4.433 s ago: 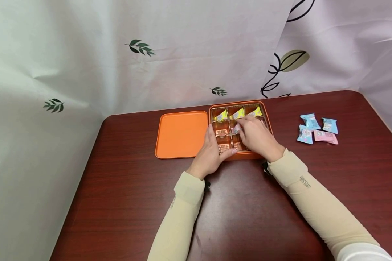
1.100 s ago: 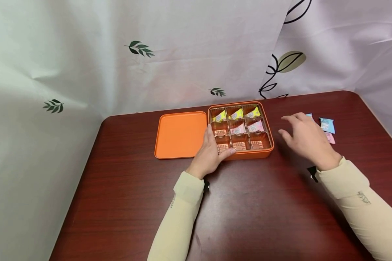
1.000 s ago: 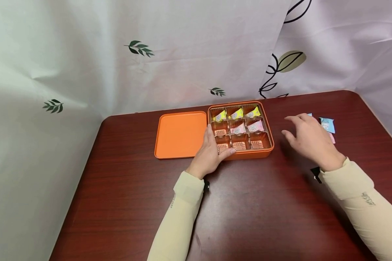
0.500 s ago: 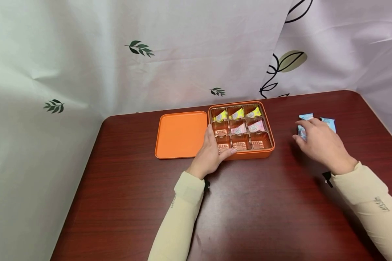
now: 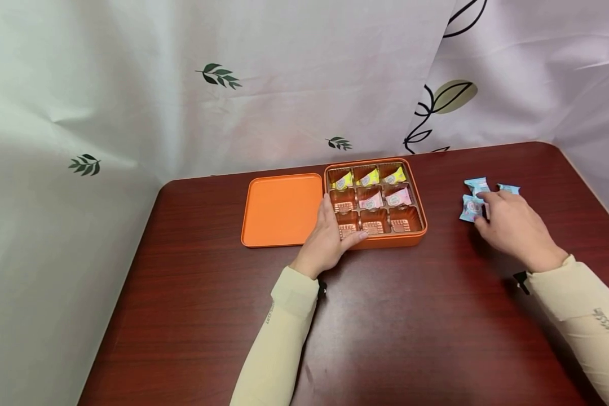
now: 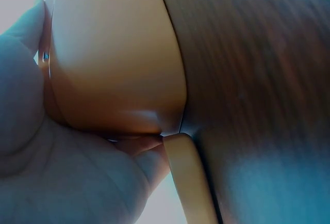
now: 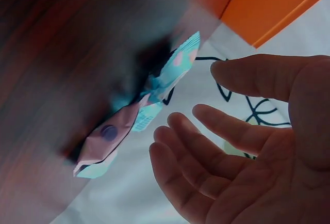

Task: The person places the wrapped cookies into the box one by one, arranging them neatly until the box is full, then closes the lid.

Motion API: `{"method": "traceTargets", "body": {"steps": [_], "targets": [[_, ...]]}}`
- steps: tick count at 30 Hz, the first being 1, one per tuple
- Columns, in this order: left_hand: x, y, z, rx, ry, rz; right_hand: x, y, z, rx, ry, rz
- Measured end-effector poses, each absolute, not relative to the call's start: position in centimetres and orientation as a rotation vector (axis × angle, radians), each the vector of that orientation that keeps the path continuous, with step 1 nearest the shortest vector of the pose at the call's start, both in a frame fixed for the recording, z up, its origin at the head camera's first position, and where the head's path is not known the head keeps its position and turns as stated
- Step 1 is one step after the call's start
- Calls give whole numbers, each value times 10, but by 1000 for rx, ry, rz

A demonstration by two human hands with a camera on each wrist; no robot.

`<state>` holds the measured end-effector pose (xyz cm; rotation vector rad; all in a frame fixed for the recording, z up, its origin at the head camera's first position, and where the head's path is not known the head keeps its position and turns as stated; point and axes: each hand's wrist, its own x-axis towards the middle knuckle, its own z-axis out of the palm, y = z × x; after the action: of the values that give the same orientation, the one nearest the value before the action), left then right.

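Note:
My left hand [image 5: 322,242] rests against the near left corner of an orange box [image 5: 385,241], fingers straight along its side and thumb on the front rim. Inside, a divided tray has three yellow wrapped candies [image 5: 368,177] in the back row and two pink ones [image 5: 398,197] in the middle row. Over at the right, my right hand [image 5: 517,228] hovers with parted fingers at a small group of blue wrapped candies [image 5: 471,208]. A loose pink candy [image 7: 105,136] shows in the right wrist view, close to the fingertips; the hand hides it in the head view.
An orange lid [image 5: 283,210] lies flat, directly left of the box. Everything stands on a dark red-brown wooden table [image 5: 375,338], with a white leaf-patterned cloth [image 5: 284,101] hanging behind its back edge.
My right hand let go of a pink candy in the box's middle compartment, then moved right to the loose candies. My left hand has stayed at the box corner.

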<state>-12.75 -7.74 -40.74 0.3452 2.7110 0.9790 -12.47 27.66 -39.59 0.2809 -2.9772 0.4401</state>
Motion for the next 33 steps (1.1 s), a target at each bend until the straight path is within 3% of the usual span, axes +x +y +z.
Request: {"method": "traceTargets", "body": {"steps": [33], "targets": [[-128, -77, -407, 340, 2714, 967, -133, 302, -403, 312, -3115, 337]]}}
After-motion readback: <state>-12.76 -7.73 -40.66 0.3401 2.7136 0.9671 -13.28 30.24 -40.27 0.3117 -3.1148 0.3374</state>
